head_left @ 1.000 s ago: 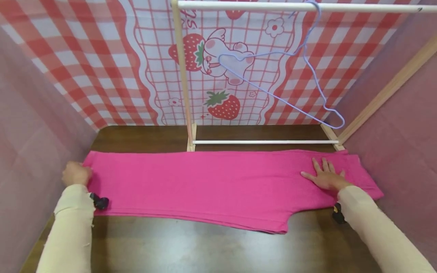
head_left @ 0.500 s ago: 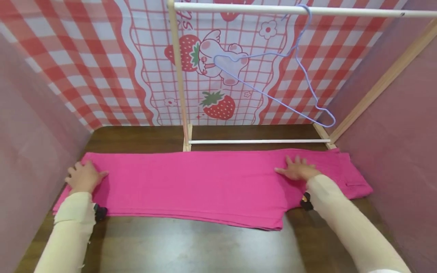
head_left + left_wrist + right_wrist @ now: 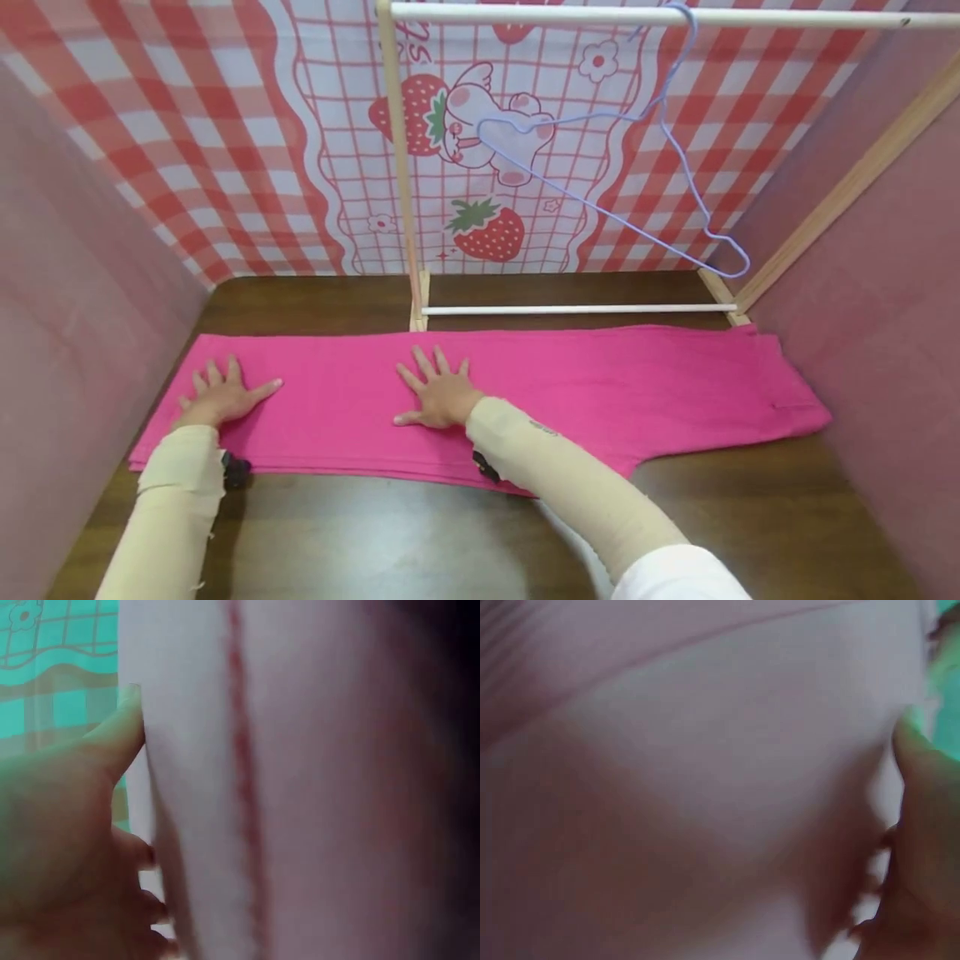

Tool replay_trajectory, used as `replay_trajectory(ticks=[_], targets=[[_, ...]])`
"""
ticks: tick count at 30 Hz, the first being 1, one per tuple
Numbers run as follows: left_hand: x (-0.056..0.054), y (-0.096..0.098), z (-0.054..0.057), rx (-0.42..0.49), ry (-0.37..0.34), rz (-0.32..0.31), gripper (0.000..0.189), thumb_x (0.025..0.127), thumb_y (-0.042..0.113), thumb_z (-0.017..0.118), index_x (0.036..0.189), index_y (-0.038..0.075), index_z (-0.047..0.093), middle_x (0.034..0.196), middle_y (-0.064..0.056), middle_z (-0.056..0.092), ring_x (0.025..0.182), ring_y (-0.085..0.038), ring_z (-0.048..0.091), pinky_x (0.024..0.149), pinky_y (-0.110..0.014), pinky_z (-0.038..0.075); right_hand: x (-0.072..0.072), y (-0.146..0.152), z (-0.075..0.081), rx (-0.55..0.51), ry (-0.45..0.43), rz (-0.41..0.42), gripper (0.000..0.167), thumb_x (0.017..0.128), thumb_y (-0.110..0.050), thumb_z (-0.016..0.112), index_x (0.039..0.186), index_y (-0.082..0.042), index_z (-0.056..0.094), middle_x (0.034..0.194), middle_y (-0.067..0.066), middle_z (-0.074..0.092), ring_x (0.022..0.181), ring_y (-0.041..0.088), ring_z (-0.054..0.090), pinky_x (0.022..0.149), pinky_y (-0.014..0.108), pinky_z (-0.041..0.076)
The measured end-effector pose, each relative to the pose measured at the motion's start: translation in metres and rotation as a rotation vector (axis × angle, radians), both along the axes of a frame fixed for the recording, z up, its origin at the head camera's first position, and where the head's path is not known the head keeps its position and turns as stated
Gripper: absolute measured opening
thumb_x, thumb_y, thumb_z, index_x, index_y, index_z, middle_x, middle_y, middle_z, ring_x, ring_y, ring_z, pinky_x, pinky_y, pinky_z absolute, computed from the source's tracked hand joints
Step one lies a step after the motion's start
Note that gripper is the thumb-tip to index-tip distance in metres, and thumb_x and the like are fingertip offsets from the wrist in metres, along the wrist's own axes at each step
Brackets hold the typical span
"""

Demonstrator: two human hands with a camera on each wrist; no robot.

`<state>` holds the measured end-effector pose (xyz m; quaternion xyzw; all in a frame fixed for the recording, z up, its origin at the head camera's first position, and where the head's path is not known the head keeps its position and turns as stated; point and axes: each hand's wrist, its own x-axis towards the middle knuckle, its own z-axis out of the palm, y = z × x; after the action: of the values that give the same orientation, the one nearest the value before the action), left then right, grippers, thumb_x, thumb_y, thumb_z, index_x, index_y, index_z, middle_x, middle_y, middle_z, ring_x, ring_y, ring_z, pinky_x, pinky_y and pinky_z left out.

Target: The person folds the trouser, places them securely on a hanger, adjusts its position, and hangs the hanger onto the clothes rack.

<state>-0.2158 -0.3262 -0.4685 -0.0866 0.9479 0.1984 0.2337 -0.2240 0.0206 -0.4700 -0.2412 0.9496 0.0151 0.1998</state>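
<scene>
Bright pink trousers (image 3: 570, 383), folded lengthwise with one leg over the other, lie flat across the wooden table, waist end to the right. My left hand (image 3: 219, 398) rests on the leg end at the left with its fingers spread. Near the middle of the legs my right hand (image 3: 441, 396) lies on the cloth, fingers also spread wide. In the left wrist view the left hand (image 3: 75, 802) touches the cloth, which looks pale there. The right wrist view shows the right hand (image 3: 922, 855) against the same cloth, with a fold line crossing the top.
Behind the trousers stands a wooden garment rack with a white top rail (image 3: 525, 13) and a low white bar (image 3: 577, 309). A lilac wire hanger (image 3: 615, 218) hangs from the top rail. Pink walls rise at both sides; a red-and-white checked cloth (image 3: 247, 142) covers the back.
My right hand has slid left from the waist end to the middle of the legs. The left hand has let go of the leg hem and moved right onto the cloth, fingers spread.
</scene>
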Motion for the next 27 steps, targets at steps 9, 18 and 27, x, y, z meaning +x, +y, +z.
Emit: replay_trajectory(ticks=[9,18,27], targets=[[-0.01,0.0,0.01,-0.03,-0.115,-0.062,0.118,0.091,0.067,0.046,0.14,-0.02,-0.018,0.137,-0.051,-0.028,0.127,-0.071,-0.023,0.104,-0.081,0.002,0.009,0.148,0.0,0.041,-0.081,-0.209,0.093,0.089,-0.077,0.033,0.157,-0.026,-0.005,0.162,0.012,-0.018,0.15,0.039,-0.011,0.11,0.076,-0.002],[-0.008,-0.008,0.019,-0.019,-0.102,-0.03,0.119,0.09,0.066,0.048,0.14,-0.019,-0.019,0.137,-0.05,-0.029,0.129,-0.069,-0.023,0.106,-0.08,0.002,0.042,0.321,-0.008,-0.112,0.046,-0.394,0.094,0.093,-0.069,0.04,0.156,-0.007,0.006,0.159,0.03,-0.003,0.144,0.054,-0.002,0.107,0.078,0.0],[0.001,0.002,0.019,-0.06,-0.099,0.03,0.128,0.082,0.075,0.052,0.144,-0.014,-0.015,0.141,-0.052,-0.018,0.133,-0.066,-0.012,0.103,-0.081,0.013,0.08,0.403,-0.011,-0.166,0.082,-0.541,0.096,0.095,-0.065,0.037,0.153,0.004,0.002,0.151,0.042,-0.002,0.138,0.062,-0.005,0.105,0.078,0.002]])
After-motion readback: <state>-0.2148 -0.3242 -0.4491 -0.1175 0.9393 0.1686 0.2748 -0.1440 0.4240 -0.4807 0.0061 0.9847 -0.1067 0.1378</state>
